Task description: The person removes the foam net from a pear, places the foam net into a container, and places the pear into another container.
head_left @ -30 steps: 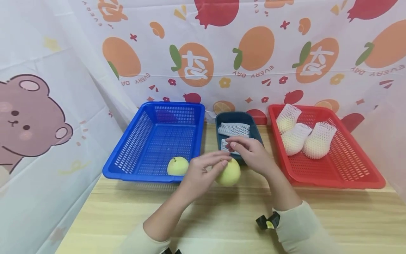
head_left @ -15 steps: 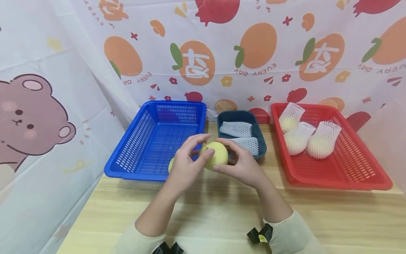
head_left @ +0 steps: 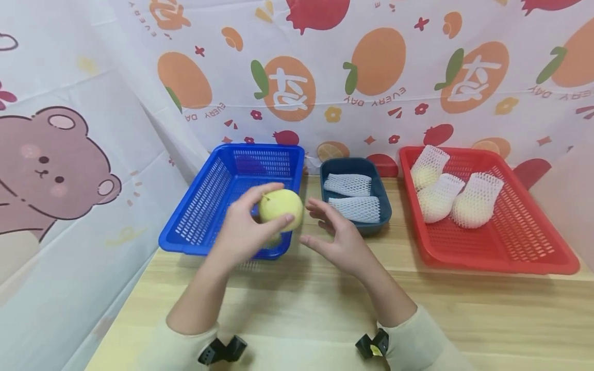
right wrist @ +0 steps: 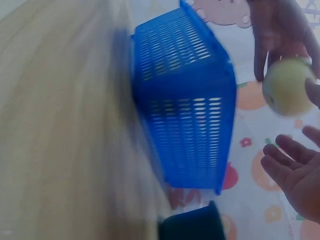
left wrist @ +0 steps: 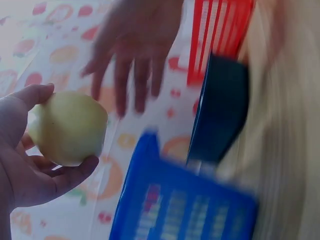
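Note:
My left hand point(head_left: 243, 226) grips a round yellow-green pear point(head_left: 280, 208) with thumb and fingers, stem up, above the near right corner of the blue basket point(head_left: 183, 248). Under it, partly hidden, another pear point(head_left: 273, 241) lies in that basket. My right hand point(head_left: 341, 237) is held just right of the gripped pear, fingers spread and apart from it, nothing between them. The left wrist view shows the pear point(left wrist: 72, 127) between thumb and fingertips, with the right hand point(left wrist: 137, 45) reaching in blurred from above.
A dark green tray point(head_left: 384, 208) holds two white foam net sleeves point(head_left: 355, 208). On the right stands a red basket point(head_left: 501, 263) with three net-wrapped pears point(head_left: 475, 203). All stand on a wooden table point(head_left: 301, 304) before a printed cloth.
Both hands first turned the pear near the green tray. The left hand has since carried it left over the blue basket, while the right hand has let go of it.

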A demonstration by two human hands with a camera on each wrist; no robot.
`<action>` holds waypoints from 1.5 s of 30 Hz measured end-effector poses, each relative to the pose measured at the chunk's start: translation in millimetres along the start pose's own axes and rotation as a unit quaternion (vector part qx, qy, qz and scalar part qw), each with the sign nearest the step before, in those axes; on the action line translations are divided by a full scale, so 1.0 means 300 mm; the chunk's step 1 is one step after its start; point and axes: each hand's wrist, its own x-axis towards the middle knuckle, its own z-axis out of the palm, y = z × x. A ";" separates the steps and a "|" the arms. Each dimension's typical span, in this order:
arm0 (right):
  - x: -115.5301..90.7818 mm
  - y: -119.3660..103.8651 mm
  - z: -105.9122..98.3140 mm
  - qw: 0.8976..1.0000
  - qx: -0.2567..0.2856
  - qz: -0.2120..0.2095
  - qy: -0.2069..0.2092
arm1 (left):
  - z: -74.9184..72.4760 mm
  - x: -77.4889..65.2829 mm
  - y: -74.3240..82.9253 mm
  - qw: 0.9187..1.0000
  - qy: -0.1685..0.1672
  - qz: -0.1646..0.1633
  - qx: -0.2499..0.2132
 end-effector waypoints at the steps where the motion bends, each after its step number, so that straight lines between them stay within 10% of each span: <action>1: 0.002 0.007 0.007 1.000 -0.027 -0.006 -0.009 | -0.026 0.007 -0.012 1.000 0.010 -0.001 0.014; 9: -0.012 0.047 0.102 0.973 -0.175 -0.063 -0.138 | -0.182 0.043 -0.171 0.989 0.037 -0.037 0.135; 20: -0.013 0.059 0.126 0.968 -0.191 -0.067 -0.150 | -0.230 0.078 -0.324 0.949 -0.156 -0.082 0.260; 26: -0.013 0.064 0.130 0.970 -0.182 -0.059 -0.153 | -0.219 0.092 -0.343 0.940 -0.207 -0.080 0.259; 45: -0.009 0.078 0.120 0.968 -0.186 -0.064 -0.155 | -0.226 0.102 -0.325 0.938 -0.211 -0.094 0.258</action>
